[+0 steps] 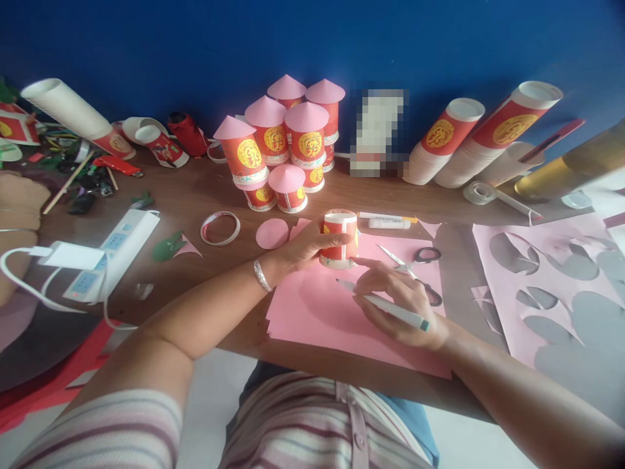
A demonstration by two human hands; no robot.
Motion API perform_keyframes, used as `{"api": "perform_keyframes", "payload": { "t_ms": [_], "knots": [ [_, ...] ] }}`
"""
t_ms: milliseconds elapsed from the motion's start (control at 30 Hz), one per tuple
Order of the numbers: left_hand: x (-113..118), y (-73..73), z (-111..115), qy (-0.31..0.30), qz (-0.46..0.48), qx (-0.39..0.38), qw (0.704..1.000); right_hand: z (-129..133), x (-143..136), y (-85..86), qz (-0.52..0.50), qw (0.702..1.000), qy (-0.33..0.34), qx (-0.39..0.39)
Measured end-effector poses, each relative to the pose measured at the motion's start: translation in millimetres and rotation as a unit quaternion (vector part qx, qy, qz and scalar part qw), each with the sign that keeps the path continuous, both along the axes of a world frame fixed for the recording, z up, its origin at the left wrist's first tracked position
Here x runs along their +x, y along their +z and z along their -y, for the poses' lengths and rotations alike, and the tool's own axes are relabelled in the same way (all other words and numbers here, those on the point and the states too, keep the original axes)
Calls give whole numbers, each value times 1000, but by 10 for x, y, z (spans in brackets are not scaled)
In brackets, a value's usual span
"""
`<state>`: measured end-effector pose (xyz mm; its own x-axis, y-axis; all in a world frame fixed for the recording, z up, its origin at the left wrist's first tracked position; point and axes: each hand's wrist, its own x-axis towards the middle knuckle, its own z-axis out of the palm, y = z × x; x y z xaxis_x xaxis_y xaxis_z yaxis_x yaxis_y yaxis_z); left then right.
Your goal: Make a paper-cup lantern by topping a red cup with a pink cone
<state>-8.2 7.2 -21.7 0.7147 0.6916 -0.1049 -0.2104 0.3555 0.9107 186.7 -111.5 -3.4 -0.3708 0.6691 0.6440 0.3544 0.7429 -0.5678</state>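
A red and white paper cup (342, 250) stands over the pink paper sheets (312, 306), and my left hand (312, 246) is wrapped round it from the left. My right hand (395, 299) grips a white marker (396, 312) with a dark green end, its tip pointing left over the pink paper. One right fingertip reaches close to the cup's base; whether it touches I cannot tell. Right of the cup lie open scissors (407, 266) with black handles. Behind them are a glue stick (389, 223) and a capped pen (390, 217).
Several red cups with pink cone tops (306, 130) stand stacked at the back. Stacked paper cups (442, 140) lean at the back right. A tape roll (481, 192), a cut-out pink sheet (508, 273) and a power strip (114, 251) lie at the sides. A person's arm (19, 202) shows far left.
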Motion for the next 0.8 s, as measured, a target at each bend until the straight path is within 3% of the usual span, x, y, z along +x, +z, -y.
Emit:
{"api": "perform_keyframes", "payload": {
  "t_ms": [267, 567, 800],
  "knots": [
    [-10, 110, 33, 8, 10, -17, 1000, 20, 62, 4, 17, 993, -114, 17],
    [-4, 120, 41, 13, 10, -9, 1000, -3, 49, 19, 29, 993, -115, 25],
    [3, 207, 68, 10, 8, -8, 1000, 5, 60, 11, 44, 993, -110, 18]
  ]
}}
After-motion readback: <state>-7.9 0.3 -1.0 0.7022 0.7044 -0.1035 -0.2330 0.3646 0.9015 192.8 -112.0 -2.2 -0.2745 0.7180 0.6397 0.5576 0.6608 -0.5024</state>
